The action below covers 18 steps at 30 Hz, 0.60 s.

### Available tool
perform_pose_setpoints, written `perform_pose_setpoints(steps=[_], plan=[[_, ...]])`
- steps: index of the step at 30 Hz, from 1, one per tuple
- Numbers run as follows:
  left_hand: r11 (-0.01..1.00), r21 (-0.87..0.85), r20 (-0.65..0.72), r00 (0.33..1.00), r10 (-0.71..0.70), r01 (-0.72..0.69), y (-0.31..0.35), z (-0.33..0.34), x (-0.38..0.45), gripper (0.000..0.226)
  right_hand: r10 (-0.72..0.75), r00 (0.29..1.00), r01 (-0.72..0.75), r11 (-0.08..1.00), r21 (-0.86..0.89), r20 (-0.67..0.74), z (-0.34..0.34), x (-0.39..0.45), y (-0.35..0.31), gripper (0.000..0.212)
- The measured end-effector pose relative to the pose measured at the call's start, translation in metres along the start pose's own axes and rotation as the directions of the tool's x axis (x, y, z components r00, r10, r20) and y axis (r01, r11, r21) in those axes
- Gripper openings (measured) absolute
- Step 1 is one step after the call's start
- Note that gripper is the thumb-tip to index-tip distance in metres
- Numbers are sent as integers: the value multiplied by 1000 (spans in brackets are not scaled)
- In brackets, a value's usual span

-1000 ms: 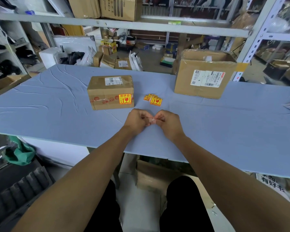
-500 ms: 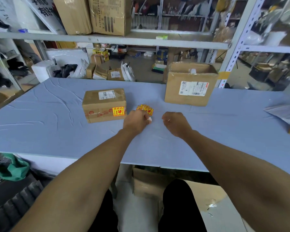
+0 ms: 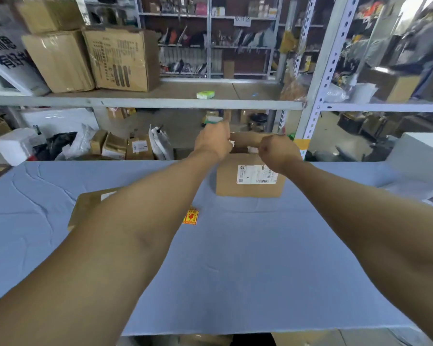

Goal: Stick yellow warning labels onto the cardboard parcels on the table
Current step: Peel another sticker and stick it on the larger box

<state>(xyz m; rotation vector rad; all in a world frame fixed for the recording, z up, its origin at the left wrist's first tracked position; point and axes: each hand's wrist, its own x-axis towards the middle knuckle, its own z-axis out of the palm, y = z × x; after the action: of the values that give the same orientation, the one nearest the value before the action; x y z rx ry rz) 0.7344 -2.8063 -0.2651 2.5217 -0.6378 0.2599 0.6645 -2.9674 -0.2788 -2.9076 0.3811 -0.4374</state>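
Both hands, left (image 3: 214,143) and right (image 3: 278,152), curled over the box (image 3: 248,182); contents unclear. Press label flat, clear of its barcode.

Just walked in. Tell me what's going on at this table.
A person is labelling parcels. Both the left hand and right hand are stretched out over the top of the far cardboard box, fingers curled; a bit of white shows at the left fingers, but what they hold is unclear. Spare yellow stickers lie on the blue table. A nearer box sits mostly hidden behind the left arm.
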Motion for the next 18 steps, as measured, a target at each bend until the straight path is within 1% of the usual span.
perform_pose_setpoints(steps=[2,5,8,10,14,16,18], plan=[[999,36,-17,1000,10,-10,9,4,26,19,14,1000,-14,1000,17,7,-1,21,7,25],[998,62,-37,999,22,-20,11,17,57,19,13,1000,-13,1000,28,9,2,43,12,30],[999,39,57,998,3,-5,6,34,75,24,5,1000,-5,1000,9,13,5,56,16,26],[1000,11,118,993,-18,17,0,42,78,28,-9,1000,10,1000,-11,20,7,62,19,27],[1000,19,155,988,-23,21,-12,48,79,27,-67,998,67,998,18,-1,12,66,23,23],[999,10,166,986,-34,33,-18,46,78,28,-89,996,88,996,16,3,13,63,21,23],[1000,18,190,982,-18,15,-26,39,72,28,-106,994,106,994,7,12,13,60,17,22]])
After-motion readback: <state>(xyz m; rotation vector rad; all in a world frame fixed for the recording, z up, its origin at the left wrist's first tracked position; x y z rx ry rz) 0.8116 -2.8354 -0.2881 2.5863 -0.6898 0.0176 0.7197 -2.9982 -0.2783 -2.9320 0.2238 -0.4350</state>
